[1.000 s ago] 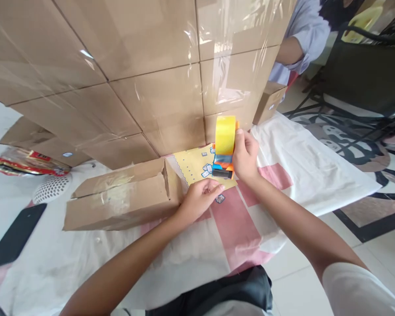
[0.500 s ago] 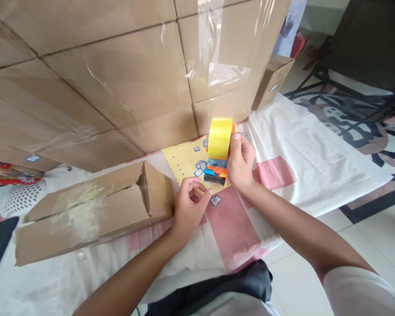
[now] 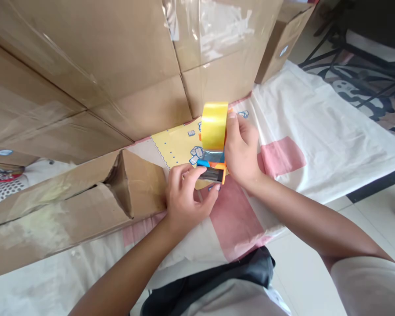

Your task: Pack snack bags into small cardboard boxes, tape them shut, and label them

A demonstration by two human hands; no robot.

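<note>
A tape dispenser (image 3: 213,127) with a yellow roll and orange and blue parts is upright over the patterned cloth. Wrapped round its right side is my right hand (image 3: 242,147), closed. My left hand (image 3: 189,191) is at the dispenser's near end, thumb and fingers apart. Its index fingertip is at the dark cutting edge; whether it presses there I cannot tell. Left of that hand lies a long cardboard box (image 3: 85,206), with a gap between the flaps at its right end and tape along its top.
Large stacked cartons (image 3: 95,57) wrapped in clear film stand like a wall behind the hands. A smaller carton (image 3: 283,39) is at the far right. White and pink cloth (image 3: 322,123) covers the surface, its edge hanging above a tiled floor (image 3: 303,272).
My left hand has opened and moved up to the dispenser's near end. The dispenser and my right hand shifted slightly left and up in view. The camera has moved closer.
</note>
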